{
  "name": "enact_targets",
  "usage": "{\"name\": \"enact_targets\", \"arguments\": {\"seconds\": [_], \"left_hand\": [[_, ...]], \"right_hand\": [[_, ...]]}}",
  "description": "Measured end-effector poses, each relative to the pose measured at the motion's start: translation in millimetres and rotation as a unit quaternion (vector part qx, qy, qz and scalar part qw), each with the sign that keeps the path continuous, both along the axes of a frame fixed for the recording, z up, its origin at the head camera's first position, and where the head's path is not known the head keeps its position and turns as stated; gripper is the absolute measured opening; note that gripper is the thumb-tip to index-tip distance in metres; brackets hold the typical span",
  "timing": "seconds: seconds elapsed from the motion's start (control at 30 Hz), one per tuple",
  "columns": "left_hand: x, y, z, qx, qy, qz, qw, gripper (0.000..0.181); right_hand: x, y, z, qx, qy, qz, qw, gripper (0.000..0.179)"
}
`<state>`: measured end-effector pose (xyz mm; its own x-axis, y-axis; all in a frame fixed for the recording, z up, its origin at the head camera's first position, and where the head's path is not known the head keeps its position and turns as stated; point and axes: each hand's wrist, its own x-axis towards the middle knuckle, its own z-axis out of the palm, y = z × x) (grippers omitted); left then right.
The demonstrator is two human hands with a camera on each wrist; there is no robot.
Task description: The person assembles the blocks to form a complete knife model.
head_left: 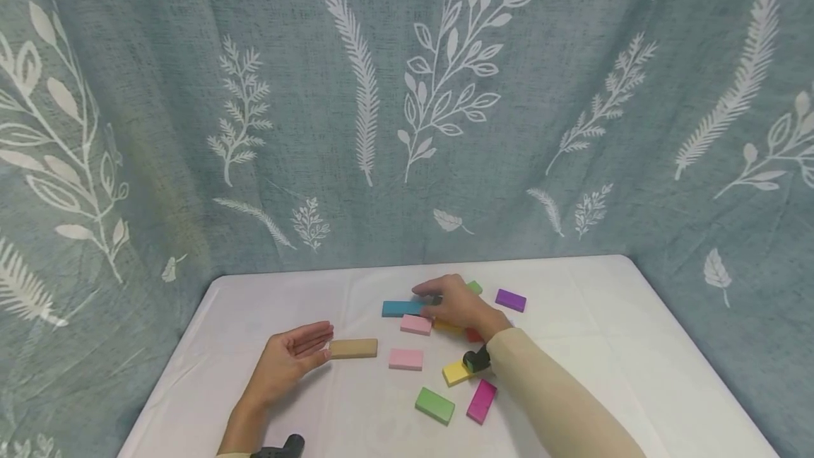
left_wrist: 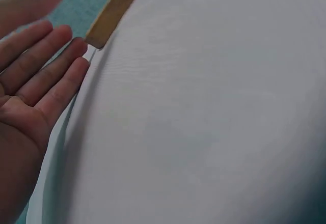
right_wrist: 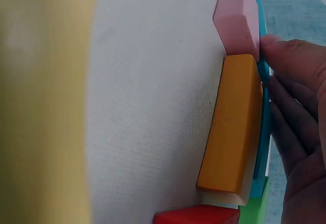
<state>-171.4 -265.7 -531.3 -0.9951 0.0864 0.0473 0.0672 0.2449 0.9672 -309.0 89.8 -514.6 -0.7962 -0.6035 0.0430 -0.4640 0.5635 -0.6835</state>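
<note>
My left hand (head_left: 291,359) is at the left end of a tan wooden block (head_left: 353,349), its fingers straight. In the left wrist view the palm shows, with fingertips right at the end of the tan block (left_wrist: 116,12). Farther back, my right hand (head_left: 459,302) straddles the right end of a blue block (head_left: 400,309), thumb in front and fingers behind. The right wrist view has the thumb tip on the blue edge (right_wrist: 263,68), beside a pink block (right_wrist: 238,20) and an orange block (right_wrist: 230,124). Part of the blue is hidden by the hand.
A second pink block (head_left: 405,359), a yellow block (head_left: 456,373), a green block (head_left: 435,406) and a magenta block (head_left: 481,401) lie nearer me. A purple block (head_left: 511,300) is at the back right. A red block (right_wrist: 198,216) sits by the orange one. A patterned curtain (head_left: 381,225) surrounds the white table (head_left: 610,331).
</note>
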Motion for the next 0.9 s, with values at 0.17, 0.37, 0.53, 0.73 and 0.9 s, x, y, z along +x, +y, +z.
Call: {"name": "enact_targets", "arguments": {"seconds": [0.17,0.37,0.53,0.73,0.9], "left_hand": [[-0.1,5.9,1.8,-0.068,0.009,0.003,0.9977,0.051],[-0.6,17.8,9.1,-0.205,0.018,0.027,0.9783,0.045],[-1.9,22.5,11.7,-0.255,0.034,0.023,0.9660,0.041],[1.3,12.9,12.7,-0.233,0.029,0.038,0.9714,0.037],[10.4,-7.2,18.6,-0.227,0.037,0.054,0.9717,0.035]], "right_hand": [[-1.9,-4.9,-0.3,0.016,-0.006,0.001,0.9998,0.039],[-1.8,-4.4,-2.5,0.016,-0.006,0.002,0.9999,0.037],[-1.5,-4.0,-3.9,0.013,-0.006,-0.010,0.9999,0.036],[3.3,-3.6,5.6,-0.013,0.005,-0.035,0.9993,0.035],[16.2,-7.9,20.0,-0.043,0.018,-0.035,0.9983,0.034]]}}
